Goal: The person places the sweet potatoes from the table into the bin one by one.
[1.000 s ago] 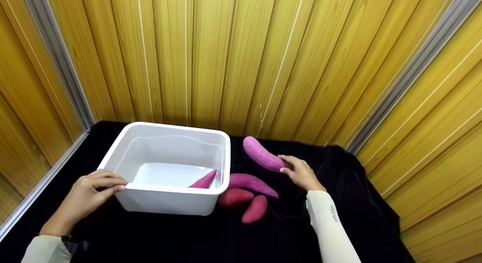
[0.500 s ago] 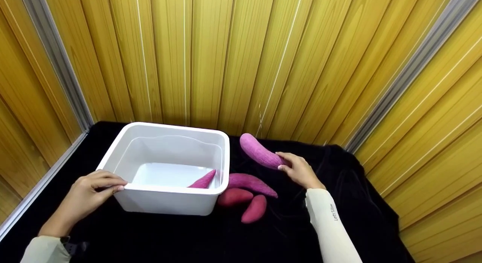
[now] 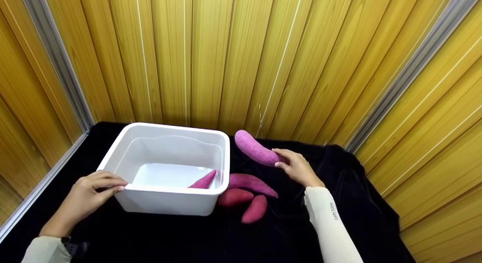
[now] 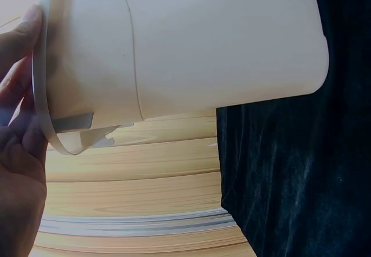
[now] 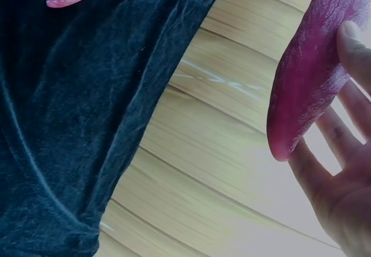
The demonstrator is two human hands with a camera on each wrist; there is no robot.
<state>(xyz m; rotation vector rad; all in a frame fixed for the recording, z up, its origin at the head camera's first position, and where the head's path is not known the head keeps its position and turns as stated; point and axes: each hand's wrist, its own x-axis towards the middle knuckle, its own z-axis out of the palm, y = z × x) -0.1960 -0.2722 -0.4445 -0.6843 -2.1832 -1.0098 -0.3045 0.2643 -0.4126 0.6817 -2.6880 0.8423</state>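
Yellow panelling (image 3: 211, 59) backs 5 sweet potatoes (image 3: 256, 150), 1 tub (image 3: 165, 201)

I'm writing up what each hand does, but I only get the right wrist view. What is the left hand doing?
Observer: The left hand grips the white tub at its near left corner.
Operator: Anything inside that tub?
Observer: Yes, the pointed end of a magenta sweet potato shows toward the near right corner.
Operator: Is the held sweet potato over the tub?
Observer: No, the head view shows it outside, to the right of the tub.
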